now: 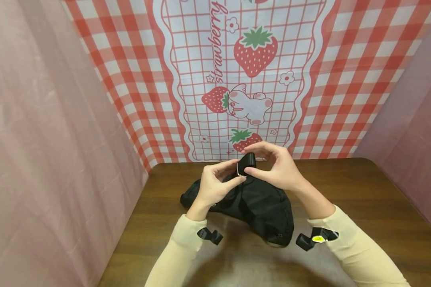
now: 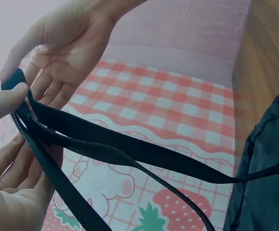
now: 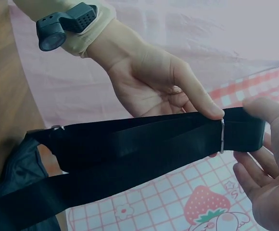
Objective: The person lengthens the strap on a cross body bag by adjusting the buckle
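A black fabric bag point(image 1: 265, 207) lies on the wooden table, and its black strap point(image 3: 139, 149) rises from it, folded back on itself. Around the strap sits a thin metal slider point(image 3: 222, 135), close to the folded end. My left hand point(image 1: 213, 185) pinches the strap beside this slider, thumb on the near side. Just past it, my right hand point(image 1: 278, 167) holds the folded loop between thumb and fingers. Several strap lengths run from my hands towards the bag in the left wrist view. Part of my left fingers is hidden behind the strap in the right wrist view.
The wooden table point(image 1: 348, 199) extends around the bag. Behind it hangs a red-and-white checked cloth point(image 1: 125, 52) with strawberry prints. Pinkish curtains point(image 1: 57, 131) stand at both sides. Each wrist carries a small black camera point(image 3: 53, 38).
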{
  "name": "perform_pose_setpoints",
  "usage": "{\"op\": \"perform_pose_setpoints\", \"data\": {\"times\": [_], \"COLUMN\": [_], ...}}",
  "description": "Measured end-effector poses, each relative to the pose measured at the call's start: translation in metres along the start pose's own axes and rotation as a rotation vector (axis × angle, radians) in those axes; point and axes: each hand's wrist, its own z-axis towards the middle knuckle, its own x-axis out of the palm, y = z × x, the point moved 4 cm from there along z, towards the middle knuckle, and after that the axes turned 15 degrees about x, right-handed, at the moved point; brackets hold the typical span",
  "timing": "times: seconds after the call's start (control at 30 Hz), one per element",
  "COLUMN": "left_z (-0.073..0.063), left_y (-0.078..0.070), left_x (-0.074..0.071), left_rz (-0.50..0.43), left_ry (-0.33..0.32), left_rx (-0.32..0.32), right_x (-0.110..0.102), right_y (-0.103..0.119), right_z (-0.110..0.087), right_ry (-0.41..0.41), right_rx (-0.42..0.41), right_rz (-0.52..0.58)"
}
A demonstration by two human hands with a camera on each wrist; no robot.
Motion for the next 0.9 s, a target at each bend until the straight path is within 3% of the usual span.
{"op": "perform_pose_setpoints", "data": {"times": [0.13,0.47,0.67,0.9], "left_z": [0.001,-0.001,-0.001,0.000], "left_y": [0.000,0.005,0.003,0.003], "left_x": [0.000,-0.001,-0.001,-0.001], "left_rz": [-0.006,0.010,0.030,0.039], "left_ry": [-0.012,-0.027,-0.005,0.009], "left_rx": [-0.009,-0.028,-0.007,-0.002], "right_x": [0.001,0.000,0.009,0.008], "right_y": [0.002,-0.001,-0.006,-0.009], "right_z": [0.002,0.000,0.000,0.001], "right_ry": [-0.009,-0.054,-0.004,-0.076], "right_rx": [-0.002,-0.027,0.054,0.047], "right_rz": [0.011,0.158,0.093,0.081]}}
